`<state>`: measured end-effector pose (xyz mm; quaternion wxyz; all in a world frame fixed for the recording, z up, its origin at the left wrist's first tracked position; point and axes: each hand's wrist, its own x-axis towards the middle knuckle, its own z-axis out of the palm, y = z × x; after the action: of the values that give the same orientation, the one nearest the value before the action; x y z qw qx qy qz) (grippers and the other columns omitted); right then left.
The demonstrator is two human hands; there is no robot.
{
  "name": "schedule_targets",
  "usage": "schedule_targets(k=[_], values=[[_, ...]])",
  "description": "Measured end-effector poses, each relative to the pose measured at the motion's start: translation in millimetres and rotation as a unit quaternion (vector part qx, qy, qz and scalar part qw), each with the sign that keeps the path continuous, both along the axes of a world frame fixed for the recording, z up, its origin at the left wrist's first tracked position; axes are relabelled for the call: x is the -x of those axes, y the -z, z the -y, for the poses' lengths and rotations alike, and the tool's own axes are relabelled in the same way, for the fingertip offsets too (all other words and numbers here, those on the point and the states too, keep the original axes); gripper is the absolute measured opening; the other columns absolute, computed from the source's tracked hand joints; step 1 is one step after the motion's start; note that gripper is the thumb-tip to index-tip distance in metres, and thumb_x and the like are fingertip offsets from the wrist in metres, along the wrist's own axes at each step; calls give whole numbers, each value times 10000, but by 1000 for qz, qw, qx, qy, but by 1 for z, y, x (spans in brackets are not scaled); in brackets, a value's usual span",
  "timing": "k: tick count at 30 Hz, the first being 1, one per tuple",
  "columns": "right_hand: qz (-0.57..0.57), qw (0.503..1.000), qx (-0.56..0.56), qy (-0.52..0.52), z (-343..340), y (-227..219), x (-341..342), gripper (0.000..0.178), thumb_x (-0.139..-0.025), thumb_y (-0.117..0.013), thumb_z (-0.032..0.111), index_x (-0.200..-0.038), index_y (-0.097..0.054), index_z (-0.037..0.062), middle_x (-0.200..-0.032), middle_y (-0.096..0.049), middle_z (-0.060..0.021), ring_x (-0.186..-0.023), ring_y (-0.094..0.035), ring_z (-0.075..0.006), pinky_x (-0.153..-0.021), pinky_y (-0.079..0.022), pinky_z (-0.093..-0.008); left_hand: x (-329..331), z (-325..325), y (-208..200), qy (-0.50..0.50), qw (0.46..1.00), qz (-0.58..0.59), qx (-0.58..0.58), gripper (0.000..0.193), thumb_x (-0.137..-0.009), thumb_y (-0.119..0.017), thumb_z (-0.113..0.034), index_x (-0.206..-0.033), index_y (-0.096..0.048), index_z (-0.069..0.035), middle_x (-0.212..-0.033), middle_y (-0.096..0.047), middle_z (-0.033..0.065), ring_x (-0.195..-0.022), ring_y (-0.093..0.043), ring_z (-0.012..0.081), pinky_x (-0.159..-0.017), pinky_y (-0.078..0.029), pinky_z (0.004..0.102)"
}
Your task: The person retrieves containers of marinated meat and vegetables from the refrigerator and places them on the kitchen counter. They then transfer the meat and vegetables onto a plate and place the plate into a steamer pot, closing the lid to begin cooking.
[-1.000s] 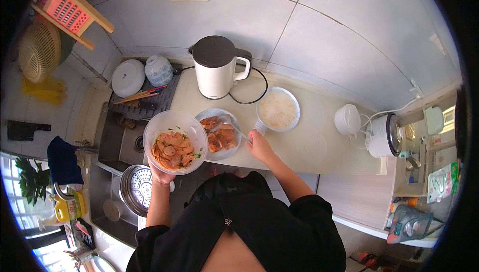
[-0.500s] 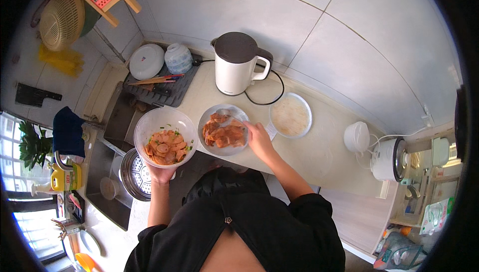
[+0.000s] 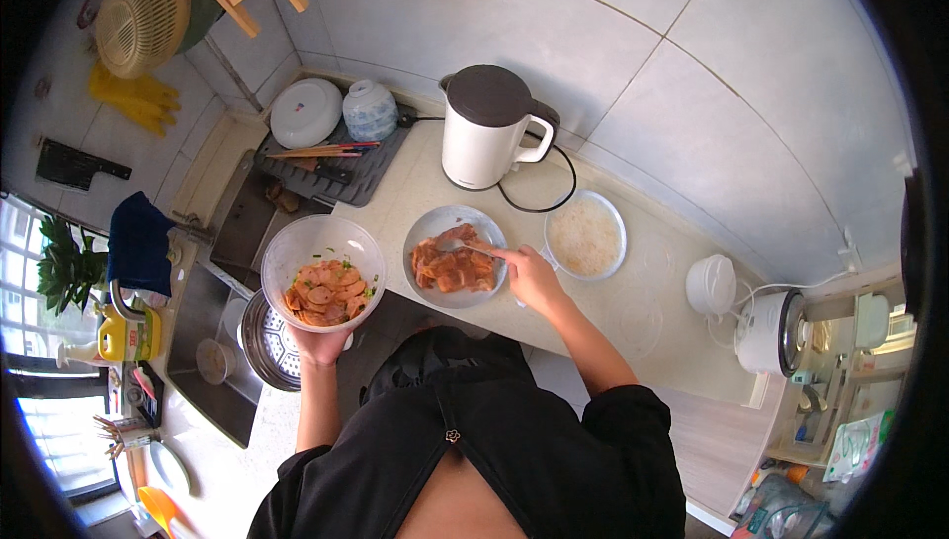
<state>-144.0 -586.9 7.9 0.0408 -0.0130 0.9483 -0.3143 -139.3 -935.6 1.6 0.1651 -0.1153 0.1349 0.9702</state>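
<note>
Your left hand point(image 3: 321, 343) cups from below a clear round bowl point(image 3: 322, 272) of orange sliced pieces flecked with green, held level over the sink's edge. Your right hand point(image 3: 534, 277) is closed on a thin utensil point(image 3: 473, 247), whose long axis runs leftward into the grey plate point(image 3: 455, 255) of reddish meat strips on the table point(image 3: 415, 193), just beside the white kettle point(image 3: 486, 129).
</note>
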Motion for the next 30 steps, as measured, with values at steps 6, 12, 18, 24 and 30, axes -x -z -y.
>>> schedule_targets(k=[6,12,18,24,30], values=[[-48,995,-34,-75,24,-3,7,289,-738,-490,30,-981,-619,118,-913,-562,-142,-831,-566,-323,-707,-467,-400,2,-2,-3,-4,1000,-2,11,754,-791,-339,-631,-1373,-203,-172,-1421,-181,128,-1273,-193,405,-986,-151,609],[-59,987,-44,-144,21,2,13,279,-744,-494,37,-982,-616,116,-967,-566,-148,-891,-561,-327,-730,-470,-395,3,-2,-4,0,1000,-8,16,760,-786,-344,-634,-1374,-200,-175,-1420,-181,130,-1274,-191,406,-982,-157,614],[-4,999,-20,-49,16,-11,17,337,-731,-530,27,-1034,-606,152,-869,-554,-147,-797,-555,-328,-684,-454,-403,2,2,-2,-5,1000,-12,9,756,-786,-349,-628,-1374,-199,-177,-1421,-180,129,-1274,-194,402,-980,-168,611],[-15,994,-50,-94,24,17,24,326,-724,-497,28,-1007,-611,144,-893,-568,-154,-800,-562,-326,-691,-458,-417,7,0,-5,6,1000,-5,24,748,-784,-355,-624,-1373,-204,-188,-1420,-184,124,-1275,-193,399,-984,-176,601],[-19,999,-35,6,12,-14,12,316,-745,-514,33,-1031,-606,130,-835,-553,-162,-778,-554,-343,-671,-451,-427,6,-3,-13,11,1000,-22,17,665,-819,-374,-546,-1325,-313,-119,-1373,-299,108,-1252,-280,326,-1023,-202,520]])
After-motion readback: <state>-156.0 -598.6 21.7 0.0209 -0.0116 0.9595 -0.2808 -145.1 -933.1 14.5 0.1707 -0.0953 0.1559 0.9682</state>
